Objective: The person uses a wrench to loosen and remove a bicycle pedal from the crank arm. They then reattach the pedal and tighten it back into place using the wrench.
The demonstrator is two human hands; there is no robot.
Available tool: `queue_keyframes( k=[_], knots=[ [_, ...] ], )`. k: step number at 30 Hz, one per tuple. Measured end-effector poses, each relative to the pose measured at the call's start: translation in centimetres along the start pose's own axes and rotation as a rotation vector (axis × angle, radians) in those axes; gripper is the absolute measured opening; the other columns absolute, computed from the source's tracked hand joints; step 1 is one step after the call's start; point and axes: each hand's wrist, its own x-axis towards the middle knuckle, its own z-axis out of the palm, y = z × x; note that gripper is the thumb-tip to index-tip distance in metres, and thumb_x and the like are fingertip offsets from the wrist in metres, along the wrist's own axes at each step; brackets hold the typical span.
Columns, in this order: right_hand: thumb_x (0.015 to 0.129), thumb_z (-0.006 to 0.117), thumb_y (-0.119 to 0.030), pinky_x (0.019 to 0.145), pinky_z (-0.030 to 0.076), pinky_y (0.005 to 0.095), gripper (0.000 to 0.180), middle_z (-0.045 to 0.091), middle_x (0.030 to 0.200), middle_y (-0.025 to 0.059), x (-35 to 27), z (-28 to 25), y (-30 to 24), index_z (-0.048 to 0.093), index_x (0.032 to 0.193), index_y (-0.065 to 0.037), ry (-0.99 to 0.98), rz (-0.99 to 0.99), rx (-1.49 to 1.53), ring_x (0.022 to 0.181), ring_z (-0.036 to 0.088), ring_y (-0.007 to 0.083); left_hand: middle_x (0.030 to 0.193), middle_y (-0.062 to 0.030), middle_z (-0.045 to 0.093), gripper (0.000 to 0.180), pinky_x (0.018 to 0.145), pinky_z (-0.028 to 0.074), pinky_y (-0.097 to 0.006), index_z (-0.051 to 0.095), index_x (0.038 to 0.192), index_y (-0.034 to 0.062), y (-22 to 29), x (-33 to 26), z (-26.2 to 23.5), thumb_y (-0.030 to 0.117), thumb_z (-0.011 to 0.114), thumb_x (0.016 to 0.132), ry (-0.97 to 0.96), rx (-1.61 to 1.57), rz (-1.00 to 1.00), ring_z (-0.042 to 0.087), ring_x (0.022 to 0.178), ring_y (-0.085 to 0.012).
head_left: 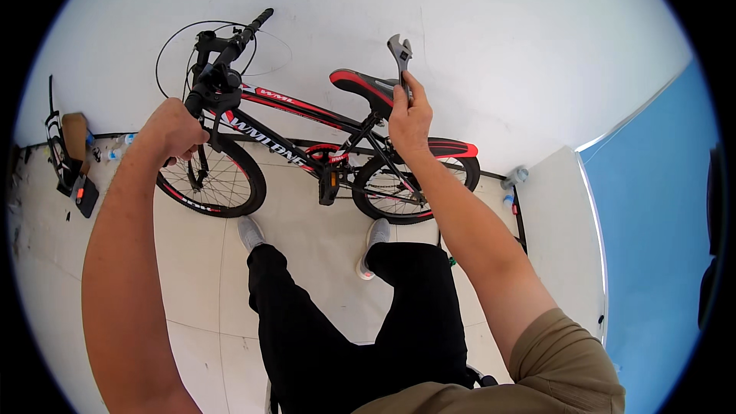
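Observation:
A black and red bicycle stands upright along the white wall, its handlebar to the left and its rear wheel to the right. My left hand is closed round the near grip of the handlebar, next to the brake lever. Raised in front of the saddle, my right hand grips an adjustable wrench by its handle, the jaw end pointing up. Its handle is mostly hidden by my fingers.
Bicycle parts and a brown cardboard box lie at the far left. Plastic bottles stand by the wall's corner at right. A blue panel rises on the right. My shoes rest on the tiled floor near the wheels.

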Motion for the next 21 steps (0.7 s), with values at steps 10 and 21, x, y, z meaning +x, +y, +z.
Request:
queue_keyframes(
  k=[10, 21],
  knots=[
    [0.096, 0.062, -0.017, 0.068, 0.049, 0.0308, 0.032, 0.068, 0.089, 0.0127, 0.4, -0.1, -0.1, 0.064, 0.122, 0.0, -0.091, -0.008, -0.041, 0.074, 0.059, 0.0178, 0.056, -0.0137, 0.061, 0.022, 0.038, 0.043, -0.036, 0.061, 0.061, -0.0067, 0.0, -0.3, -0.1, 0.007, 0.068, 0.078, 0.01, 0.003, -0.011, 0.055, 0.041, -0.0207],
    [0.096, 0.061, -0.017, 0.076, 0.051, 0.0326, 0.031, 0.071, 0.095, 0.0176, -0.9, 0.2, -1.2, 0.062, 0.123, 0.0, -0.169, 0.008, -0.065, 0.081, 0.067, 0.0226, 0.059, -0.0124, 0.062, 0.019, 0.039, 0.044, -0.034, 0.061, 0.068, -0.0068, 0.9, -0.7, 0.1, 0.007, 0.069, 0.078, 0.008, -0.011, -0.035, 0.059, 0.046, -0.0195]
  ],
)
